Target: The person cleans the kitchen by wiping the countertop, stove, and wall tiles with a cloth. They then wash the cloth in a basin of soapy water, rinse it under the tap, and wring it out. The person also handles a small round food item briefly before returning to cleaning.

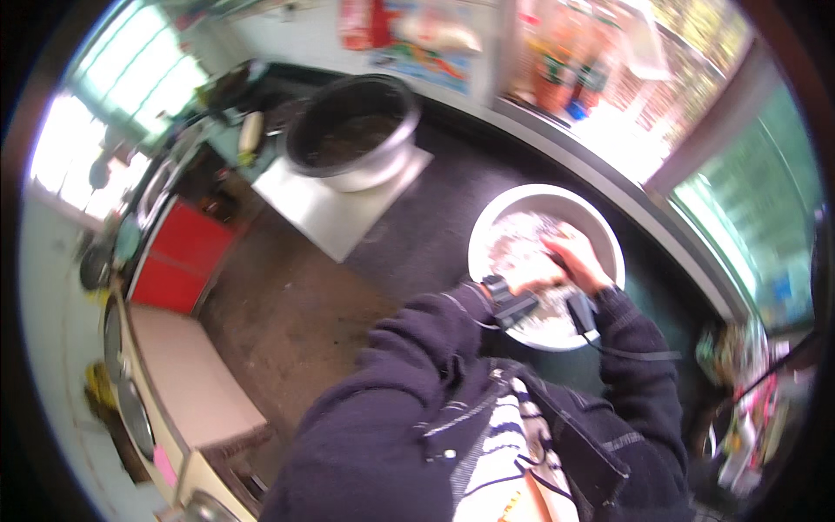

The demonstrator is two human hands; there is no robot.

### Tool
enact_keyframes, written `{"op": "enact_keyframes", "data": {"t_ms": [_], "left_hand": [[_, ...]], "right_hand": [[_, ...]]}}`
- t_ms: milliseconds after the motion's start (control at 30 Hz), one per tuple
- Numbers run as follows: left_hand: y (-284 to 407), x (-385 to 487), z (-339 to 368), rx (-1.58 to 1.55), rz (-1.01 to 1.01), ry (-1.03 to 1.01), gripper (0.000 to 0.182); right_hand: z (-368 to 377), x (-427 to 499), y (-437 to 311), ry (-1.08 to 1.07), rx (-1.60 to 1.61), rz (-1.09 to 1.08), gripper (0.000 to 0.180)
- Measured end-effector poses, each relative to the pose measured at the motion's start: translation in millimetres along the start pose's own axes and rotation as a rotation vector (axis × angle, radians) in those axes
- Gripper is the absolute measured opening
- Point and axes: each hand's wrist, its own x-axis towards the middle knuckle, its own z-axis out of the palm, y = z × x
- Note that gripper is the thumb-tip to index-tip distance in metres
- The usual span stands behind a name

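Observation:
A round white basin (479, 228) stands on the dark countertop, with pale, bright contents (522, 235) in it that are too blurred to name. Both hands are inside the basin, close together. My left hand (535, 274) reaches in from the left, its fingers partly lost in the glare. From the right comes my right hand (579, 256), fingers bent near the middle of the basin. Each wrist carries a dark strapped device with a cable. Whether either hand grips something cannot be made out.
A large metal pot (385, 160) with a dark inside stands on a pale board (326, 218) at the counter's corner. Beyond the basin runs a window ledge (587, 173). Bagged items (737, 359) lie to the right. At left are a red cabinet (182, 254) and a beige-topped appliance (189, 372).

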Motion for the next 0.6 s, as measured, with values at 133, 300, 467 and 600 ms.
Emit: {"op": "enact_keyframes", "data": {"t_ms": [133, 300, 467, 600], "left_hand": [[2, 11, 4, 0.335, -0.026, 0.073, 0.019], [13, 13, 10, 0.392, -0.202, 0.198, 0.021], [8, 4, 13, 0.496, -0.281, 0.234, 0.025], [8, 3, -7, 0.656, -0.302, 0.127, 0.029]], "right_hand": [[12, 11, 25, 0.287, 0.245, 0.169, 0.032], [10, 25, 55, 0.385, -0.368, 0.008, 0.026], [19, 27, 67, 0.381, -0.731, 0.039, 0.026], [14, 19, 49, 0.215, -0.247, 0.136, 0.033]]}}
